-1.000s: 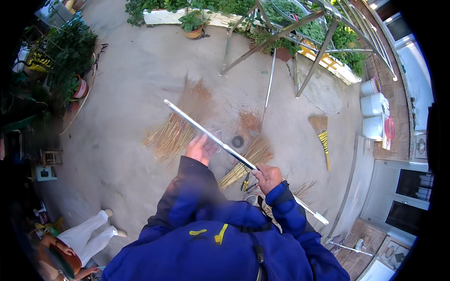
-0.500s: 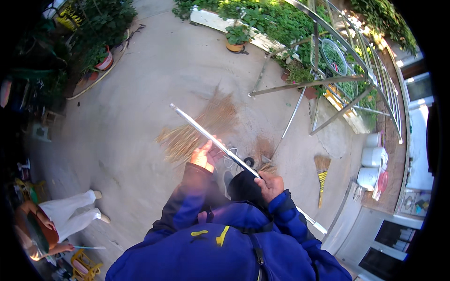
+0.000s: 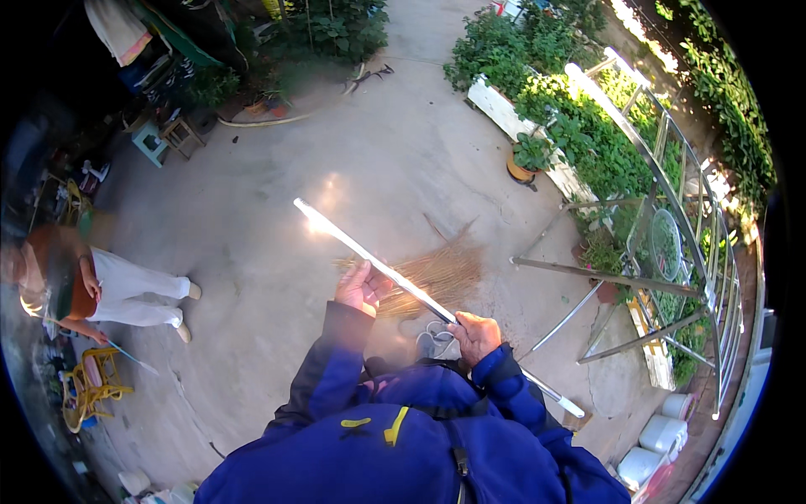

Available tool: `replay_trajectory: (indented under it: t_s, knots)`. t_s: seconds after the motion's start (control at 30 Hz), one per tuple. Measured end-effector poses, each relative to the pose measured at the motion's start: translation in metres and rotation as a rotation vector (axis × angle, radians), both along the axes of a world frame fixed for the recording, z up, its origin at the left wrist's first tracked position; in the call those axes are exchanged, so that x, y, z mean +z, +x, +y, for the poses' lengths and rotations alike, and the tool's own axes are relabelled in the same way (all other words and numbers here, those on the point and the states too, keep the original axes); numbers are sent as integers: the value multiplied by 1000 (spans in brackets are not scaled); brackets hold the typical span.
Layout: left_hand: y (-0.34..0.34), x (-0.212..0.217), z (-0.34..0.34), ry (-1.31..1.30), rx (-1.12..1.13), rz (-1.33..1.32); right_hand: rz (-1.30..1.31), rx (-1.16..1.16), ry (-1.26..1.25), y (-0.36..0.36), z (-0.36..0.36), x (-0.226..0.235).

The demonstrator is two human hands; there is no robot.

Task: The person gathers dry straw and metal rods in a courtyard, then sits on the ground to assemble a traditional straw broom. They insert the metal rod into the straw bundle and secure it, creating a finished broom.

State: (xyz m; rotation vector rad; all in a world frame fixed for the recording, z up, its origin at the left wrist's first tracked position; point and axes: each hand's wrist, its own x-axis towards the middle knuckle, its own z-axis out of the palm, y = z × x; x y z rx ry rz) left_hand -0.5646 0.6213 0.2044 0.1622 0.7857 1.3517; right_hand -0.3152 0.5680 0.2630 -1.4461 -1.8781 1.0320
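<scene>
A long silver metal pole (image 3: 403, 281) slants across in front of my body, its far end pointing up and left. My right hand (image 3: 476, 336) is wrapped around it, and the near end passes beneath my right forearm. Farther along, my left hand (image 3: 359, 290) supports the pole loosely, thumb against it and fingers curled below. Behind the pole, a fan of dry straw bristles (image 3: 449, 273) lies on the concrete. My shoes (image 3: 435, 343) show just below the bristles.
At left stands a person in white trousers (image 3: 138, 286), holding a thin stick (image 3: 134, 357) beside a yellow chair (image 3: 96, 382). A metal frame (image 3: 609, 281) rises at right before a planted bed (image 3: 588, 160). White containers (image 3: 663, 435) sit lower right; small stools (image 3: 180, 139) are far left.
My view has turned left, so the frame and plants have shifted right. Both hands stay on the pole. The small broom at right has left the view.
</scene>
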Motion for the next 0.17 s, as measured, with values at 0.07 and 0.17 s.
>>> replay_trajectory:
  t_s: [0.07,0.17]
  knots:
    - [3,-1,3,4,53,11,-109,155,105,3,15,0]
    - [0,-4,5,-22,158,-18,-60,159,-3,5,36,-17]
